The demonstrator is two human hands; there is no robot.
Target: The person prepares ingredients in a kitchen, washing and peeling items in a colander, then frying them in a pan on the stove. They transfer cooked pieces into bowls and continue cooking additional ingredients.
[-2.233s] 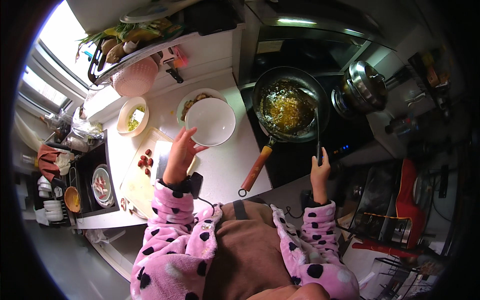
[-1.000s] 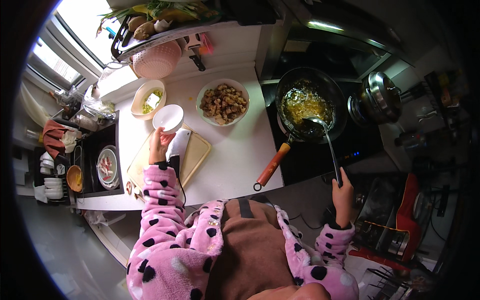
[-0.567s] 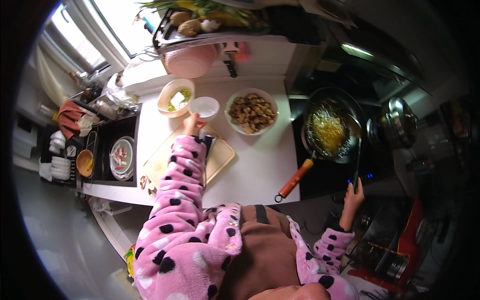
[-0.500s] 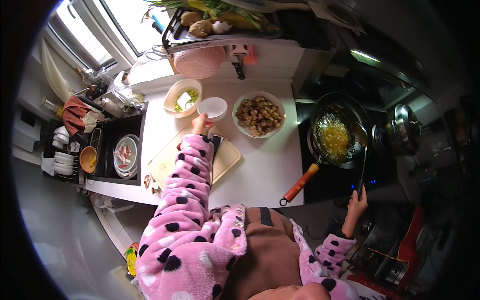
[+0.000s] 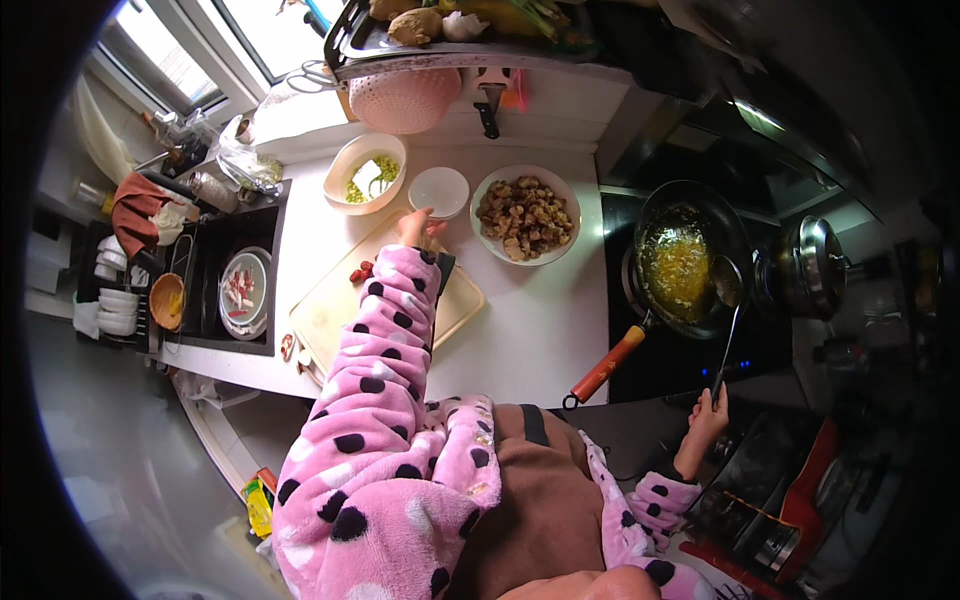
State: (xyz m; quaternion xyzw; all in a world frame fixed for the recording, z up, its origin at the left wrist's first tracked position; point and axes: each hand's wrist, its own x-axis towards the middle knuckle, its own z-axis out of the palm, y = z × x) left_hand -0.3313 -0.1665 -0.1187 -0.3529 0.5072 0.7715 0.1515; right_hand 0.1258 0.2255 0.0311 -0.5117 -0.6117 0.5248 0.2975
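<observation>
Your pan (image 5: pixel 728 222) already has yellow liquid (image 5: pixel 680 265) and the ladle (image 5: pixel 733 328) your right hand (image 5: pixel 706 424) grips, but the chunks (image 5: pixel 525 218) lie apart on the bench (image 5: pixel 545 325) beside the small bowl (image 5: pixel 438 190), where your left hand (image 5: pixel 415 229) is, its grip unclear.

Left hand (image 5: pixel 414 228) by a small white bowl (image 5: pixel 440 190), right hand (image 5: pixel 708 415) holding a ladle (image 5: pixel 733 328) at a wok (image 5: pixel 728 228).
The ladle's head is inside the wok, beside the yellow oil (image 5: pixel 678 262). The left fingers are at the small bowl's near edge; their grip is unclear. That bowl stands between a bowl of chopped greens (image 5: pixel 376 182) and a plate (image 5: pixel 532 261) of brown chunks (image 5: pixel 525 217). Red dates (image 5: pixel 361 272) lie on the cutting board (image 5: pixel 458 312), beside the left sleeve (image 5: pixel 372 340).
</observation>
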